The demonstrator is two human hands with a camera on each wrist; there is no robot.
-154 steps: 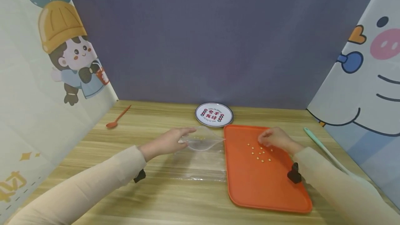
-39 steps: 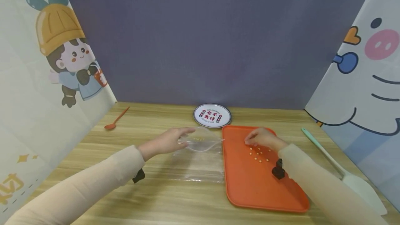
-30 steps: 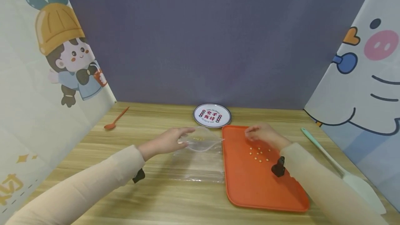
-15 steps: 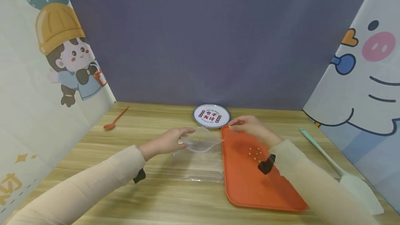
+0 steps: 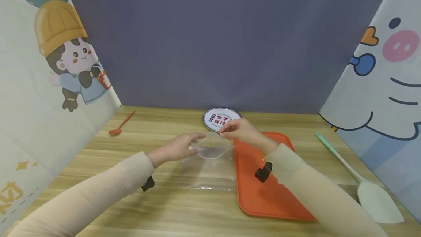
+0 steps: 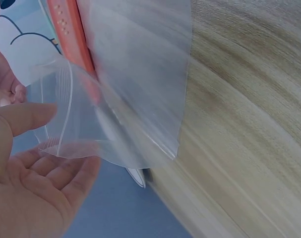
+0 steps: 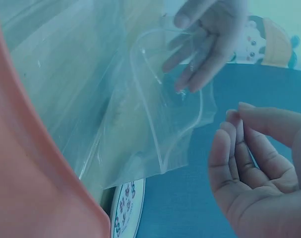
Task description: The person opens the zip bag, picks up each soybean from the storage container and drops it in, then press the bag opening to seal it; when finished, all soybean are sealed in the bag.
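Observation:
A clear zip bag (image 5: 210,175) lies partly on the table, its zip-edged mouth raised and spread wide. My left hand (image 5: 174,148) holds one side of that mouth; in the left wrist view the thumb is on one side of the film and the fingers (image 6: 81,181) are curled at the other. Several small yellow beans (image 5: 208,145) show through the bag. My right hand (image 5: 241,133) is over the far side of the mouth, pinching a small yellow bean (image 5: 220,133) between thumb and fingertips. On the orange tray (image 5: 253,200), more beans (image 6: 61,20) lie, mostly hidden by the right sleeve in the head view.
Behind the bag a white plate (image 5: 213,116) with red lettering lies near the back wall, partly covered by the right hand. An orange spoon (image 5: 115,131) is at the back left. A pale spatula (image 5: 378,200) with a green handle lies right of the tray.
My right hand has lifted a bean from the tray and carried it leftward to the bag's mouth. The left hand keeps its hold at the same spot.

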